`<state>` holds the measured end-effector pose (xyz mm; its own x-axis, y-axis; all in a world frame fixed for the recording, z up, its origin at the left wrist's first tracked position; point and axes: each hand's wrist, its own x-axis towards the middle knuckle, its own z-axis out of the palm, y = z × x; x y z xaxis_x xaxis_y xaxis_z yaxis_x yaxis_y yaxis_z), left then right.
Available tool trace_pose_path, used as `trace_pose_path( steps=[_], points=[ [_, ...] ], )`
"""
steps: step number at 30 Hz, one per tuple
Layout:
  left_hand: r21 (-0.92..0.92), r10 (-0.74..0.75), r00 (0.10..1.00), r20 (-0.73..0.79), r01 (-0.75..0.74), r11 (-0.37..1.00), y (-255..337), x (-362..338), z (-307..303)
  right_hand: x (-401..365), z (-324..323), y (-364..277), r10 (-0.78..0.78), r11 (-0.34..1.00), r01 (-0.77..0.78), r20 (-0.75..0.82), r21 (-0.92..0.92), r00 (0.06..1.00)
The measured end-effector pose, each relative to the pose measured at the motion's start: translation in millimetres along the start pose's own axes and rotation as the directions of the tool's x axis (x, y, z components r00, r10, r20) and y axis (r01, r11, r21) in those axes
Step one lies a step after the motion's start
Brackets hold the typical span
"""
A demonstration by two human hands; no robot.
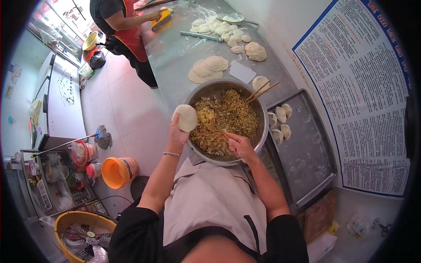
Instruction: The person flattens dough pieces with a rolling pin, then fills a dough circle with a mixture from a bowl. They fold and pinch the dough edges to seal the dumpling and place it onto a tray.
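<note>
A flat round dough wrapper (187,118) rests in my left hand (177,136), its fingers closed around the near edge at the left rim of a big steel bowl (265,131). Chopped filling (237,111), yellow-green and brown, fills much of the bowl. My right hand (240,146) grips a thin wooden stick (222,132) whose far end is hidden by a clump of filling close to the wrapper. A pair of chopsticks (265,90) leans out over the bowl's right rim.
Right of the bowl, a metal tray (307,162) carries several folded dumplings (280,122). Behind it lie stacked wrappers (208,69), a white scraper (242,72) and dough pieces (219,28). A co-worker in a red apron (131,39) stands at the table's far left.
</note>
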<state>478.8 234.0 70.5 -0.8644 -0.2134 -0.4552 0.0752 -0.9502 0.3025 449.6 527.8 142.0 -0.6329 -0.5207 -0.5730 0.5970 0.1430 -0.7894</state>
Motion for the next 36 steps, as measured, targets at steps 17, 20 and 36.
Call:
trace_pose_path(
  steps=[17,20,36],
  points=[
    [-0.037,-0.244,0.967,-0.073,0.242,0.970,-79.6,-10.8,69.5,-24.3,-1.1,14.9,-0.758,0.213,0.320,0.051,-0.923,0.651],
    [0.003,-0.196,0.976,0.098,0.197,0.980,-67.9,3.6,33.3,-37.3,-7.9,-3.8,-0.763,0.125,0.291,0.096,-0.948,0.639],
    [0.062,-0.422,0.884,0.201,0.418,0.906,-50.4,-37.8,71.3,15.5,-0.5,-41.8,-0.781,-0.083,0.565,0.406,-0.821,0.475]
  ],
)
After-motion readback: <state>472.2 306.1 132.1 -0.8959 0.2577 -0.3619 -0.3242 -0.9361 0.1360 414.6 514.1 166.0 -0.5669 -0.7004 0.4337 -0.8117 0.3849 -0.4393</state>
